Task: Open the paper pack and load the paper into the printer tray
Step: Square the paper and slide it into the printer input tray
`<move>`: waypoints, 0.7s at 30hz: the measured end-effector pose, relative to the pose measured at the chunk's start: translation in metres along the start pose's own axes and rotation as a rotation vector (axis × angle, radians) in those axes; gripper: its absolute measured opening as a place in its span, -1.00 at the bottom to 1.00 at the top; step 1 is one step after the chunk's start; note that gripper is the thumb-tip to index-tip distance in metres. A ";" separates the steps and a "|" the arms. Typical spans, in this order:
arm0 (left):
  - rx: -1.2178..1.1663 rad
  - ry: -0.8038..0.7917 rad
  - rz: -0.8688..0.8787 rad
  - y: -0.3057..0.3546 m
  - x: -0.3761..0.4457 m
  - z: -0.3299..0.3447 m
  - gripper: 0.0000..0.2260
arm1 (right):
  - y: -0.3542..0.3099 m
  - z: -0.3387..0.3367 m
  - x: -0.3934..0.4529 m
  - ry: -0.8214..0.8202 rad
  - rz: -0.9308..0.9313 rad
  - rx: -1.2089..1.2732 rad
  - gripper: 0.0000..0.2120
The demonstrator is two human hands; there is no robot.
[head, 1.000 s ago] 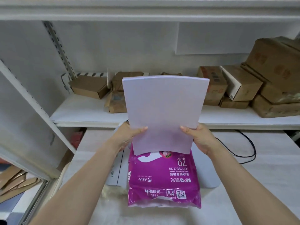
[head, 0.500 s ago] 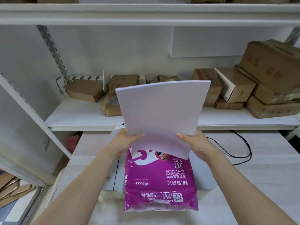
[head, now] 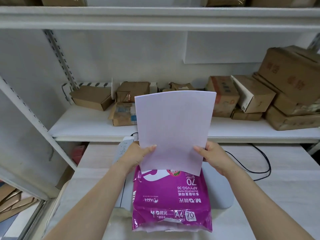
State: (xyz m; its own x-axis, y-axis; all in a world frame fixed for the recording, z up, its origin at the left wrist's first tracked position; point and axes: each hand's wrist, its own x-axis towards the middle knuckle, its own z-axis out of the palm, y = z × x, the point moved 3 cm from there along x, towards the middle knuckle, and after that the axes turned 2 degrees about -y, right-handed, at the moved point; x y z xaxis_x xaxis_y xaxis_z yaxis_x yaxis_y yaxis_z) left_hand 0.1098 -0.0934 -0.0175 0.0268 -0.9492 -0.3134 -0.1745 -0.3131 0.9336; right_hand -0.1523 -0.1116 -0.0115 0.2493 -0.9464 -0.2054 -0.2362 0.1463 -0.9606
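Observation:
A stack of white paper [head: 174, 129] stands upright in front of me, its top edge slightly bowed. My left hand [head: 136, 155] grips its lower left edge and my right hand [head: 213, 157] grips its lower right edge. Below the sheets lies the purple A4 paper pack [head: 171, 200], flat on top of the white printer [head: 220, 191]. The pack's near end gapes, with white sheets showing inside. The pack and my arms hide most of the printer, and I cannot see its tray.
The printer sits on a pale wooden table [head: 277, 196]; a black cable [head: 259, 163] loops behind it on the right. A white shelf [head: 83, 125] just beyond holds several cardboard boxes [head: 292, 80]. A slanted white upright [head: 34, 125] stands at left.
The paper stack has gone from tilted to upright and sits a little lower against the pack. Both hands keep the same grip on its lower edges.

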 end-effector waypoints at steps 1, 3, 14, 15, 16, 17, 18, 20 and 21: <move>0.005 0.016 -0.009 0.000 0.001 0.001 -0.65 | 0.000 0.000 0.001 0.021 -0.006 -0.098 -0.77; -0.026 0.061 -0.011 0.005 0.004 0.004 -0.67 | -0.004 -0.002 0.005 0.086 -0.030 -0.298 -0.79; 0.388 0.214 0.176 0.112 0.053 0.000 -0.69 | -0.091 -0.025 0.063 0.376 -0.175 -0.514 -0.75; 0.478 0.223 0.173 0.122 0.059 -0.002 -0.67 | -0.098 -0.026 0.070 0.397 -0.183 -0.527 -0.76; 0.557 0.240 0.161 0.130 0.065 -0.003 -0.65 | -0.104 -0.027 0.079 0.415 -0.193 -0.530 -0.76; 0.614 0.261 0.147 0.137 0.072 -0.005 -0.63 | -0.108 -0.027 0.088 0.429 -0.195 -0.527 -0.77; 0.648 0.285 0.140 0.142 0.080 -0.005 -0.63 | -0.110 -0.027 0.097 0.444 -0.194 -0.527 -0.77; 0.673 0.333 0.121 0.149 0.095 -0.006 -0.63 | -0.112 -0.025 0.112 0.470 -0.175 -0.522 -0.77; 0.680 0.350 0.109 0.150 0.102 -0.005 -0.64 | -0.111 -0.023 0.119 0.479 -0.165 -0.514 -0.77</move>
State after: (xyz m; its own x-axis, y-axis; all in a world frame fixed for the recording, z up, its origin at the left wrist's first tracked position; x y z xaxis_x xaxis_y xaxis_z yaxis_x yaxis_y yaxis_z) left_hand 0.0914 -0.2372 0.0921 0.2650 -0.9631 -0.0466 -0.7571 -0.2378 0.6085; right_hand -0.1182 -0.2475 0.0753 -0.0913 -0.9841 0.1526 -0.6721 -0.0523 -0.7386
